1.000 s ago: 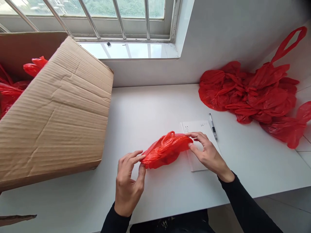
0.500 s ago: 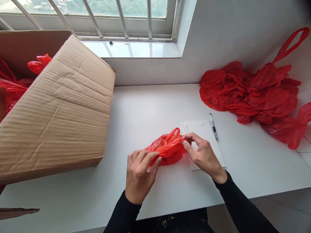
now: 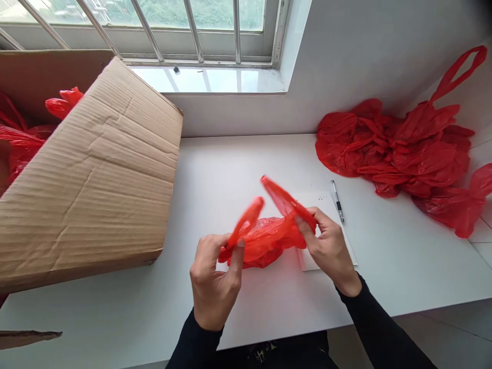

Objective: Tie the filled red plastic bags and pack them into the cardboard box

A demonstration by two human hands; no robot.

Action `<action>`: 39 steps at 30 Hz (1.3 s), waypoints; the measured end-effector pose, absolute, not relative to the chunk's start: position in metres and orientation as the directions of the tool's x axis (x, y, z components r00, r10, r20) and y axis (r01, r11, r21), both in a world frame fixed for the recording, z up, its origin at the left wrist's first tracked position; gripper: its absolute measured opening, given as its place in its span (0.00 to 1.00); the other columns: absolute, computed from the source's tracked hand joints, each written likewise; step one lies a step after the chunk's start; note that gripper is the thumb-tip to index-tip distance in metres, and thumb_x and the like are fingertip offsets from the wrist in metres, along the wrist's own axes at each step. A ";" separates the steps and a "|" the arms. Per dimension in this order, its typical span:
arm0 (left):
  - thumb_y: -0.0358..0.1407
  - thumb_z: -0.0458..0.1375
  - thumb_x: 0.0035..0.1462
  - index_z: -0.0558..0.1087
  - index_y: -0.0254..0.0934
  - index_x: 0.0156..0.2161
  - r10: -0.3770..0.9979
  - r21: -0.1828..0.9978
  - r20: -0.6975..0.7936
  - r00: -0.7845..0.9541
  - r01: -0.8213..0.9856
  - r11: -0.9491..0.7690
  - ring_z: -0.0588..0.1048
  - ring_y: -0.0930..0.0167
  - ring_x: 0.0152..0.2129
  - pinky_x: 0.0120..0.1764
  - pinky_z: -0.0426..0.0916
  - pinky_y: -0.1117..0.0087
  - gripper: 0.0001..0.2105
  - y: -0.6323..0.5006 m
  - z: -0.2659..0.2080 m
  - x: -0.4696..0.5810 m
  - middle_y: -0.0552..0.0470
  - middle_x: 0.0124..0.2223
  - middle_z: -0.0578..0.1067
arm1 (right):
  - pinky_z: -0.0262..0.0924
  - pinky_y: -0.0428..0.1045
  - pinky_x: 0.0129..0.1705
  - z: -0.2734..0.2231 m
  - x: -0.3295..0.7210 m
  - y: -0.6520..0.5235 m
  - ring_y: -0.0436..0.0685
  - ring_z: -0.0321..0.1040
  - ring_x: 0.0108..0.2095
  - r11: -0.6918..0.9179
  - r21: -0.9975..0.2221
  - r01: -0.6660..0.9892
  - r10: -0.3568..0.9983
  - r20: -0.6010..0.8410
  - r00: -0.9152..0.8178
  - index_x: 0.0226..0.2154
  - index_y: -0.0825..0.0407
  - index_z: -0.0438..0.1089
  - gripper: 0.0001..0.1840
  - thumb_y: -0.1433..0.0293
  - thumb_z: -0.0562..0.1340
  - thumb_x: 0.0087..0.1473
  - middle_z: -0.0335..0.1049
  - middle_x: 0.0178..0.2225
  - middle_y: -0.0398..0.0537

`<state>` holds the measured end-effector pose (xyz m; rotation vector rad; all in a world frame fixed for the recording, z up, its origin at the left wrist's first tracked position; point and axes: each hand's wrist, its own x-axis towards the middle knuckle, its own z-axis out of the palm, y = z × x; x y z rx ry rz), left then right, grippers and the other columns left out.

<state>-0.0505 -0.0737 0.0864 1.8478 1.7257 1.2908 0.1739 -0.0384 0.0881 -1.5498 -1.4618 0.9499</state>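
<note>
A red plastic bag (image 3: pixel 265 241) is stretched between my two hands, low over the white table. My left hand (image 3: pixel 217 279) pinches its left side between thumb and fingers. At the other end, my right hand (image 3: pixel 328 246) has thumb and fingers closed on the bag's right side. Two handle loops of the bag stick up between the hands, slanting apart. Under my right hand and the bag lies a white notebook (image 3: pixel 346 251), partly covered, with a few small marks on its page.
A large open cardboard box (image 3: pixel 126 169) with red plastic bags (image 3: pixel 23 138) in it stands at the left. A heap of red bags (image 3: pixel 395 143) lies against the wall at the right. A pen (image 3: pixel 337 201) rests beside the notebook. Behind is a barred window (image 3: pixel 192 20).
My hands have moved farther apart, with the bag pulled wider between them. Its handle loops, bunched together before, now stand up and apart. The box, heap and pen stay in place.
</note>
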 end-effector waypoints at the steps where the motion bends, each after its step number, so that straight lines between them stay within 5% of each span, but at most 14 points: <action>1: 0.29 0.60 0.62 0.73 0.40 0.39 0.902 0.750 0.394 -0.177 0.629 -0.204 0.68 0.71 0.32 0.37 0.65 0.68 0.03 -0.074 0.089 -0.051 0.55 0.34 0.71 | 0.64 0.52 0.39 0.089 0.175 -0.040 0.56 0.68 0.38 -0.023 -0.917 0.398 0.993 0.026 0.117 0.44 0.45 0.72 0.11 0.58 0.59 0.65 0.70 0.37 0.43; 5: 0.28 0.62 0.60 0.77 0.40 0.44 0.838 0.669 0.492 -0.235 0.718 -0.192 0.69 0.69 0.38 0.43 0.65 0.66 0.08 -0.079 0.098 -0.052 0.50 0.39 0.70 | 0.64 0.58 0.51 0.100 0.171 -0.051 0.59 0.68 0.47 0.289 -0.844 0.452 0.862 0.435 0.261 0.55 0.46 0.67 0.21 0.71 0.64 0.59 0.69 0.47 0.48; 8: 0.27 0.61 0.60 0.77 0.42 0.44 0.890 0.706 0.419 -0.180 0.681 -0.195 0.66 0.73 0.29 0.35 0.64 0.70 0.10 -0.084 0.104 -0.049 0.55 0.32 0.69 | 0.67 0.55 0.44 0.117 0.158 -0.056 0.57 0.70 0.41 0.645 -0.659 0.387 0.732 0.678 -0.065 0.53 0.49 0.68 0.23 0.81 0.62 0.56 0.72 0.41 0.46; 12: 0.31 0.60 0.63 0.76 0.44 0.44 0.952 0.873 0.238 -0.195 0.472 -0.122 0.72 0.73 0.32 0.36 0.68 0.72 0.07 -0.089 0.110 -0.046 0.56 0.37 0.75 | 0.63 0.58 0.53 0.125 0.143 -0.048 0.58 0.70 0.46 0.678 -0.557 0.479 0.731 0.441 -0.521 0.49 0.55 0.67 0.16 0.83 0.57 0.60 0.75 0.44 0.50; 16: 0.38 0.57 0.66 0.74 0.43 0.43 0.965 0.976 0.002 -0.262 0.210 0.054 0.74 0.72 0.36 0.41 0.70 0.72 0.04 -0.096 0.114 -0.043 0.55 0.42 0.75 | 0.64 0.55 0.41 0.116 0.147 -0.044 0.56 0.69 0.35 0.522 -0.484 0.702 0.832 0.108 -0.544 0.39 0.52 0.67 0.12 0.82 0.52 0.63 0.73 0.34 0.46; 20: 0.38 0.55 0.67 0.75 0.45 0.43 0.958 0.979 -0.084 -0.276 0.155 0.130 0.74 0.71 0.41 0.46 0.68 0.73 0.06 -0.101 0.112 -0.038 0.55 0.44 0.77 | 0.54 0.52 0.25 0.112 0.153 -0.051 0.53 0.57 0.22 0.489 -0.399 0.775 0.816 -0.104 -0.568 0.29 0.49 0.62 0.13 0.79 0.52 0.63 0.63 0.23 0.39; 22: 0.39 0.57 0.64 0.77 0.45 0.41 0.960 0.993 -0.046 -0.275 0.091 0.074 0.75 0.69 0.38 0.42 0.69 0.72 0.06 -0.102 0.107 -0.038 0.54 0.40 0.78 | 0.53 0.51 0.23 0.113 0.153 -0.053 0.52 0.57 0.22 0.477 -0.426 0.768 0.805 -0.138 -0.577 0.32 0.48 0.64 0.11 0.77 0.53 0.64 0.65 0.25 0.39; 24: 0.42 0.60 0.61 0.79 0.44 0.40 0.969 0.998 -0.051 -0.241 -0.055 0.039 0.76 0.65 0.37 0.40 0.70 0.69 0.08 -0.104 0.101 -0.041 0.51 0.39 0.79 | 0.58 0.51 0.24 0.113 0.151 -0.053 0.54 0.64 0.25 0.451 -0.440 0.777 0.826 -0.123 -0.549 0.46 0.49 0.65 0.10 0.75 0.57 0.63 0.72 0.34 0.43; 27: 0.48 0.59 0.60 0.78 0.43 0.42 0.975 0.968 -0.192 -0.115 -0.189 0.168 0.74 0.61 0.38 0.41 0.69 0.65 0.13 -0.107 0.099 -0.049 0.47 0.41 0.77 | 0.66 0.54 0.28 0.114 0.148 -0.053 0.59 0.72 0.33 0.443 -0.401 0.802 0.873 -0.011 -0.487 0.67 0.52 0.46 0.38 0.73 0.62 0.60 0.70 0.53 0.58; 29: 0.52 0.56 0.61 0.76 0.43 0.42 0.968 0.953 -0.251 -0.008 -0.178 0.245 0.72 0.62 0.38 0.41 0.68 0.65 0.17 -0.109 0.104 -0.054 0.46 0.41 0.75 | 0.69 0.56 0.33 0.115 0.147 -0.054 0.62 0.73 0.38 0.457 -0.403 0.793 0.879 0.068 -0.472 0.70 0.51 0.37 0.43 0.73 0.61 0.60 0.66 0.57 0.64; 31: 0.55 0.53 0.62 0.73 0.42 0.39 0.959 0.945 -0.275 0.071 -0.162 0.283 0.69 0.65 0.36 0.40 0.66 0.66 0.19 -0.109 0.110 -0.056 0.48 0.39 0.72 | 0.69 0.58 0.41 0.119 0.144 -0.055 0.65 0.72 0.44 0.480 -0.415 0.773 0.870 0.111 -0.481 0.69 0.52 0.39 0.40 0.75 0.59 0.61 0.66 0.56 0.64; 34: 0.53 0.55 0.62 0.69 0.40 0.34 0.954 0.944 -0.291 0.074 -0.143 0.299 0.62 0.70 0.29 0.34 0.62 0.71 0.17 -0.106 0.119 -0.055 0.52 0.33 0.66 | 0.62 0.61 0.52 0.129 0.139 -0.055 0.63 0.70 0.47 0.536 -0.356 0.766 0.837 0.109 -0.536 0.59 0.53 0.59 0.25 0.81 0.55 0.61 0.72 0.48 0.55; 37: 0.43 0.63 0.58 0.64 0.39 0.31 0.945 0.943 -0.327 -0.015 -0.061 0.326 0.60 0.74 0.26 0.30 0.60 0.74 0.13 -0.103 0.121 -0.049 0.56 0.30 0.63 | 0.61 0.54 0.43 0.133 0.133 -0.054 0.55 0.67 0.33 0.622 -0.393 0.677 0.728 -0.028 -0.685 0.41 0.52 0.66 0.14 0.84 0.53 0.59 0.71 0.32 0.45; 39: 0.35 0.64 0.53 0.62 0.40 0.31 0.934 0.940 -0.342 -0.100 -0.033 0.341 0.61 0.76 0.23 0.27 0.60 0.75 0.12 -0.102 0.118 -0.042 0.59 0.28 0.63 | 0.58 0.50 0.35 0.127 0.129 -0.053 0.53 0.63 0.27 0.604 -0.495 0.625 0.657 -0.135 -0.742 0.38 0.52 0.65 0.09 0.80 0.54 0.61 0.69 0.28 0.43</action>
